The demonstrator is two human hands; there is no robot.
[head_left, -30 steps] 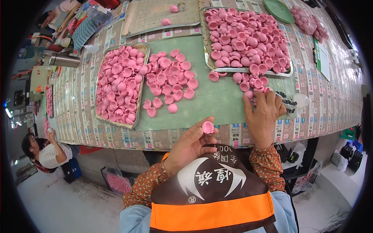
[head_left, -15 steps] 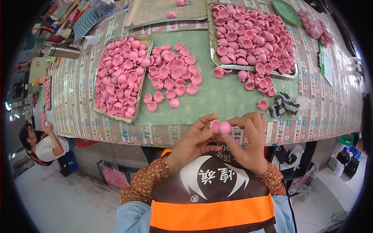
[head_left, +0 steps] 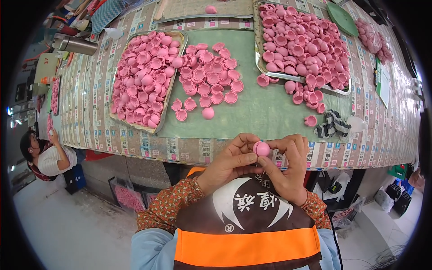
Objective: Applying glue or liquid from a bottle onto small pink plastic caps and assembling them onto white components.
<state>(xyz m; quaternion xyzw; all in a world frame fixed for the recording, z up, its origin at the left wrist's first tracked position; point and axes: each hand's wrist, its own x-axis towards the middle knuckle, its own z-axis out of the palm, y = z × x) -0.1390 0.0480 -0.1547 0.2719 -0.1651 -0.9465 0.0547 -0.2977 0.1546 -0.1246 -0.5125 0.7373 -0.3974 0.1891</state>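
Just above the table's near edge, my two hands meet at a small pink plastic ball (head_left: 261, 149) made of two half shells, with a seam line on its left side. My left hand (head_left: 231, 161) pinches its left half between thumb and fingers. On the other side, my right hand (head_left: 288, 164) grips it with thumb and forefinger. Ahead lie loose pink half shells (head_left: 217, 77), spread over a green mat (head_left: 256, 110). Several more pink shells (head_left: 310, 96) are at the right, one of them beside a striped cloth (head_left: 333, 126).
A tray (head_left: 183, 42) heaped with pink pieces stands on the left, and a metal tray (head_left: 274, 75) of pink shells at the far right. Behind them are another tray (head_left: 229, 10) and a green dish (head_left: 342, 19). Another person (head_left: 56, 157) sits at far left.
The two half shells, held side by side before, are now closed together into one ball between my fingers. The view has shifted slightly, so the table appears moved.
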